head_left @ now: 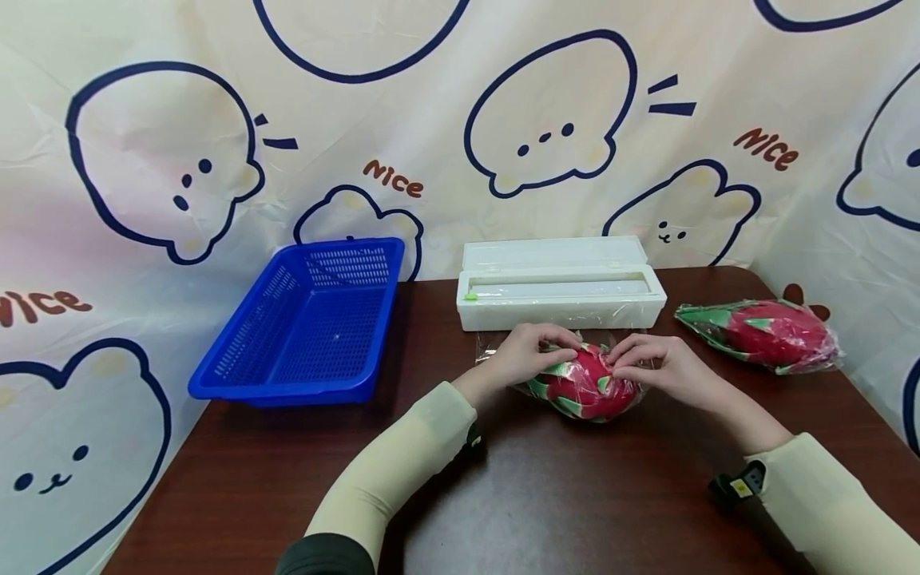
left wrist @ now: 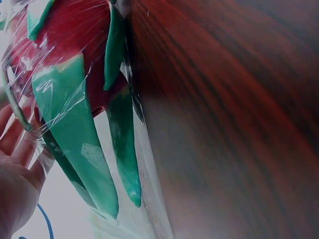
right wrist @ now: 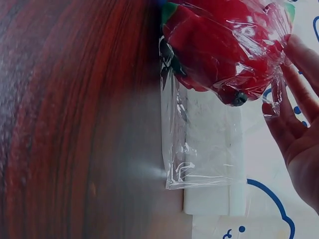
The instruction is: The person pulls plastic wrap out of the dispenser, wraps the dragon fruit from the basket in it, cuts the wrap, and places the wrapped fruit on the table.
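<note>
A red dragon fruit with green scales [head_left: 591,385] lies on the table between both hands, covered in clear plastic wrap [left wrist: 62,112]. From the left, my left hand [head_left: 526,353] reaches over it, bent fingers and thumb holding the wrap on its upper side. My right hand [head_left: 664,367] pinches gathered wrap at the fruit's right end, the film bunched at its fingertips in the right wrist view. A loose flap of wrap [right wrist: 174,149] spreads out beyond the fruit, toward the white wrap dispenser box [head_left: 561,313], whose lid stands raised.
A second wrapped dragon fruit [head_left: 779,335] rests at the table's right side. On the left stands a blue plastic basket [head_left: 283,390] with slotted walls. A printed cloth [head_left: 446,144] hangs behind the brown table [head_left: 532,495].
</note>
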A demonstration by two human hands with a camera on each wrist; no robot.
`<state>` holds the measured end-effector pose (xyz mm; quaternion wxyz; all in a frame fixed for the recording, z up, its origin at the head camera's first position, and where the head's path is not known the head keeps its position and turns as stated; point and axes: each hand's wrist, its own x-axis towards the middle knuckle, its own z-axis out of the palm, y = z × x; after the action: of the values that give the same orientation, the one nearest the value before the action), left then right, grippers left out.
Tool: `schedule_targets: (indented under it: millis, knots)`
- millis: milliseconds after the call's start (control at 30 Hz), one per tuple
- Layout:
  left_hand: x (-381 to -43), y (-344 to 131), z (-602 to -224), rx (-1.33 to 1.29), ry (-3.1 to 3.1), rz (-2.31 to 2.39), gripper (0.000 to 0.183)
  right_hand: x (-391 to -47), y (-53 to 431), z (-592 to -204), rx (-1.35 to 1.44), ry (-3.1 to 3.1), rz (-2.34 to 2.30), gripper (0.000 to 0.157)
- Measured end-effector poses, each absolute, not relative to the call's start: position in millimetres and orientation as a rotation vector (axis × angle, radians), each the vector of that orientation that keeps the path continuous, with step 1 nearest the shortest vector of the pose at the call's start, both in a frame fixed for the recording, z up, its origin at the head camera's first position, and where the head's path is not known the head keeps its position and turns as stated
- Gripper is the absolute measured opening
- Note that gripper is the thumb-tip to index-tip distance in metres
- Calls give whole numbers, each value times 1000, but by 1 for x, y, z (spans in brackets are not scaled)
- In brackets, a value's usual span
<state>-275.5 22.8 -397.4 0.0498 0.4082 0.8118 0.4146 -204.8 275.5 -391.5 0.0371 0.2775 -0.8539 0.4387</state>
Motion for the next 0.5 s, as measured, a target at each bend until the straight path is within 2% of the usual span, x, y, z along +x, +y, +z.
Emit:
schedule_targets:
  millis: [200, 400, 500]
  knots:
    - [-274, 16, -399, 1319, 2417, 1233, 27, -206, 275, -392, 800, -2682, 1289, 12]
    - [-272, 10, -405, 1486, 2437, 1059, 69, -206, 278, -399, 744, -2684, 1250, 19]
    - [-271, 9, -408, 1510, 2473, 981, 77, -205, 278, -402, 754, -2682, 1236, 24]
